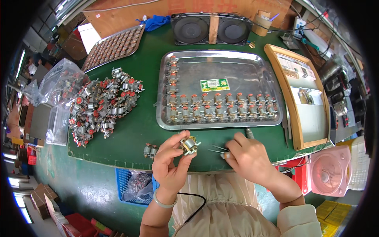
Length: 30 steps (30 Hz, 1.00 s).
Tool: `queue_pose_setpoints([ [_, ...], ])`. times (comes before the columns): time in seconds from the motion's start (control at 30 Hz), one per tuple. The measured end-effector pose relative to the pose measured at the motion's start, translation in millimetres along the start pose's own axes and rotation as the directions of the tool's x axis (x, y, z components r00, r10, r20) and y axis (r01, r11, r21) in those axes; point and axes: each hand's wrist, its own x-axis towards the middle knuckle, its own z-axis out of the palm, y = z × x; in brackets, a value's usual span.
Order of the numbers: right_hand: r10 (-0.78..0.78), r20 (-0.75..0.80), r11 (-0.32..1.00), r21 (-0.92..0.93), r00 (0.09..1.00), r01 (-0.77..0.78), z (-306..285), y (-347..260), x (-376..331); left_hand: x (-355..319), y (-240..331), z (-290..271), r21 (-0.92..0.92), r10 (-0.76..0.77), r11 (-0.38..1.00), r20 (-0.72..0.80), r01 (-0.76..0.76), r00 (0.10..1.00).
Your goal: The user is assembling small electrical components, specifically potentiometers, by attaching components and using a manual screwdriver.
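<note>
Pinching a small silver-and-brass motor-like metal part point(189, 144) between thumb and fingers, the left hand point(170, 164) holds it over the green tabletop point(148, 110), near its front edge; a loosened pinch could drop it. The right hand point(249, 156) grips thin silver metal tweezers point(218, 149), whose tips could slip and scratch it. Beyond, an overlong reach could jostle the red-topped metal parts point(217, 111) lined up in the shallow rectangular steel tray point(219, 127).

Silver component point(190, 144) near slim tweezers point(217, 151)
</note>
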Motion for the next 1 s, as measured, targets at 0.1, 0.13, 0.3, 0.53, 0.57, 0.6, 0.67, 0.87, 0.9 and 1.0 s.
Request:
queue_pose_setpoints([
  [0.1, 0.023, -0.210, 0.947, 0.319, 0.977, 0.046, -14.1, -12.5, 11.0, -3.0, 5.4, 5.6, 0.005, -0.068, 0.998, 0.091, 0.068, 0.994],
  [0.13, -0.007, -0.206, 0.921, 0.379, 0.978, 0.087, -18.2, -13.9, 14.9, -3.2, 3.9, 6.3, -0.001, -0.064, 0.998, 0.116, 0.064, 0.991],
  [0.3, -0.197, -0.139, 0.905, 0.354, 0.970, 0.235, -20.3, -8.3, 25.4, -5.3, 5.6, 5.5, -0.042, -0.089, 0.994, 0.157, 0.097, 0.984],
  [0.53, -0.371, -0.139, 0.885, 0.247, 0.918, 0.395, -17.6, -5.8, 63.7, -2.2, 9.1, -2.4, -0.121, -0.215, 0.969, 0.019, 0.216, 0.976],
  [0.57, -0.375, -0.149, 0.905, 0.156, 0.915, 0.396, -15.6, -3.0, 72.7, -0.5, 12.9, -1.5, -0.122, -0.322, 0.943, -0.107, 0.310, 0.941],
  [0.6, -0.349, -0.144, 0.924, 0.109, 0.926, 0.366, -10.8, 2.8, 84.6, 2.4, 11.9, -7.7, -0.109, -0.308, 0.948, -0.099, 0.298, 0.946],
  [0.67, -0.291, -0.233, 0.955, -0.018, 0.928, 0.295, -0.3, 20.1, 112.8, 4.6, 13.5, -20.0, -0.045, -0.279, 0.960, -0.125, 0.276, 0.952],
  [0.87, -0.308, -0.167, 0.950, -0.100, 0.937, 0.295, 22.7, 46.8, 159.3, 11.0, 28.9, -71.8, 0.459, -0.240, 0.863, 0.005, 0.211, 0.971],
  [0.9, -0.312, -0.163, 0.949, -0.097, 0.936, 0.300, 24.4, 45.6, 161.6, 15.2, 35.7, -76.2, 0.461, -0.242, 0.861, -0.002, 0.215, 0.970],
  [1.0, -0.331, -0.115, 0.942, -0.104, 0.937, 0.320, 28.2, 43.0, 166.5, 23.2, 47.4, -85.4, 0.722, -0.445, 0.669, 0.198, 0.177, 0.874],
])
